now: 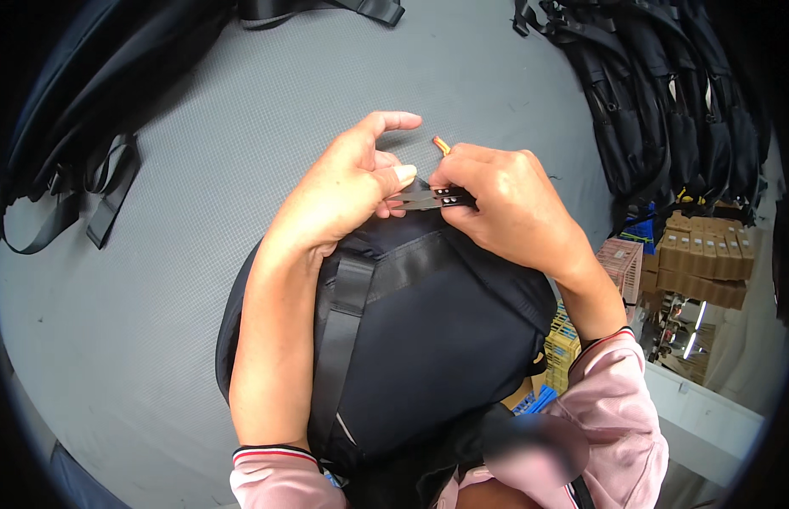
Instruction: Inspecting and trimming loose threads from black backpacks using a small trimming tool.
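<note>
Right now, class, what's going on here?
A person's right hand grips small black-handled metal snips, the blades close to the left hand. Both hands are at the far end of a black fabric bag. Whether the left hand pinches anything is unclear. More black strapped bags sit at upper right.

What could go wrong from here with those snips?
Two risks. The snips in the right hand have their blades pointing toward the left hand, close to its thumb; a slip might nick it. They also sit near the black bag's edge, so a stray snip could damage fabric.
</note>
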The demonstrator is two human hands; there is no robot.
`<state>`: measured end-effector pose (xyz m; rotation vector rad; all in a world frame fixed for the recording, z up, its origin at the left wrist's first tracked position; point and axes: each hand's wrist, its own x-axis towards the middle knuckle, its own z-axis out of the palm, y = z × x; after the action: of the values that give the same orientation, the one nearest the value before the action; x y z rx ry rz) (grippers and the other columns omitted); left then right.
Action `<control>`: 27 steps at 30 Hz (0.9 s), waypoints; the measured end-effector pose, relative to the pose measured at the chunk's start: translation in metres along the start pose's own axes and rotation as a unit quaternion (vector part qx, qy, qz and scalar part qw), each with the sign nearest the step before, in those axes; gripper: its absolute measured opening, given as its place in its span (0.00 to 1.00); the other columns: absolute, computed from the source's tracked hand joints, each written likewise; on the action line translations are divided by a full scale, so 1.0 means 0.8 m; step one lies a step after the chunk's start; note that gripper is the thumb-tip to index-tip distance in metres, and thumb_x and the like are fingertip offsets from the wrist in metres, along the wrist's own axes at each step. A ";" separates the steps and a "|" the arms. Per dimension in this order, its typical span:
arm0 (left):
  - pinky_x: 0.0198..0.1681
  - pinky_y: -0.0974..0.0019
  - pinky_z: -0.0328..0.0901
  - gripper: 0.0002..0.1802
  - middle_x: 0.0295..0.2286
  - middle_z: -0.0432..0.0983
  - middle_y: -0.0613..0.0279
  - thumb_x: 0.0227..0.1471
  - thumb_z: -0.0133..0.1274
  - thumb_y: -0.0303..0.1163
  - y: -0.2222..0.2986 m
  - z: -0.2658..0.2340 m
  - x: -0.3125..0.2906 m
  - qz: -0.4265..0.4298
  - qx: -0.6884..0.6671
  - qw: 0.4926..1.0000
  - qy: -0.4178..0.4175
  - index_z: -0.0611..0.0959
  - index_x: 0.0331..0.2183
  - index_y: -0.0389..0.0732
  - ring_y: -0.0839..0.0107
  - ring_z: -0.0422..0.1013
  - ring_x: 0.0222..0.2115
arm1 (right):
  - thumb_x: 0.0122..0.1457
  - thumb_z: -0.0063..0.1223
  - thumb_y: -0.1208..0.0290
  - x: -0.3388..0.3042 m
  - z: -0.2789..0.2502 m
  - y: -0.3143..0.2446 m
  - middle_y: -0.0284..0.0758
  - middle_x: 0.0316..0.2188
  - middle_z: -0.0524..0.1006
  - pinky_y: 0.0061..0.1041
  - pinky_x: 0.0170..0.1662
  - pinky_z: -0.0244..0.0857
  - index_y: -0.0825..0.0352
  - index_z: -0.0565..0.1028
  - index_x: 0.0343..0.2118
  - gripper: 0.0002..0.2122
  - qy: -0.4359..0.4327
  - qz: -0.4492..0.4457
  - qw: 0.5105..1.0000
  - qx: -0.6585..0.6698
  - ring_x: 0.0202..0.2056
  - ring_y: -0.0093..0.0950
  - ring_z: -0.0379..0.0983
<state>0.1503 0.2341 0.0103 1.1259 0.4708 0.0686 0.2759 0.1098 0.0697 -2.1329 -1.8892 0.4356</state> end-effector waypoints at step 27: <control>0.25 0.80 0.57 0.22 0.23 0.71 0.68 0.52 0.47 0.23 -0.001 0.006 0.004 0.000 0.023 1.000 0.009 0.69 0.51 0.38 0.85 0.60 0.19 | 0.42 0.59 0.77 0.009 -0.036 0.058 0.33 0.26 0.74 0.29 0.34 0.65 0.64 0.77 0.36 0.14 -0.099 -0.066 0.991 0.060 0.28 0.32 0.71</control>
<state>0.1549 0.2309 0.0101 1.1707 0.4911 0.0688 0.3304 0.1114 0.0780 -1.9365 -2.0363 0.7365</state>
